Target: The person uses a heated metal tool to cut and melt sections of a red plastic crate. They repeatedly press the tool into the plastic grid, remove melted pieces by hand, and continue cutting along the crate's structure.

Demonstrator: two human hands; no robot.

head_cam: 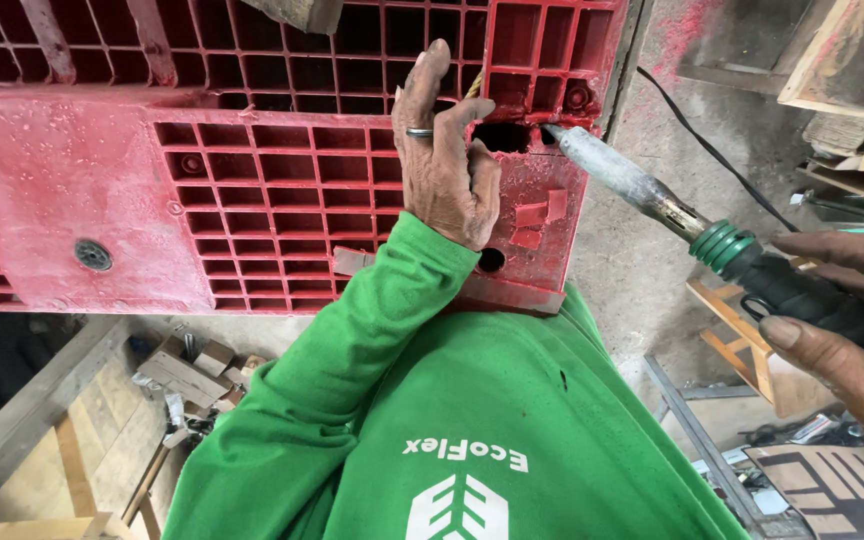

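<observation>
A large red plastic pallet (252,200) with a grid of ribs stands on edge in front of me. My left hand (442,160), a ring on one finger, rests flat against the pallet beside a broken hole (500,137) near its right edge. My right hand (842,320) grips the black handle of a heat tool with a green collar (724,245). Its long metal nozzle (612,175) points into the hole. Small red plastic patches (540,215) lie stuck below the hole. My green sleeve and shirt fill the lower middle.
A black cable (712,150) runs over the dusty concrete floor to the right. Wooden boards and scraps (182,375) lie at lower left. A wooden frame (742,340) and a patterned mat (832,490) sit at lower right, stacked boards at upper right.
</observation>
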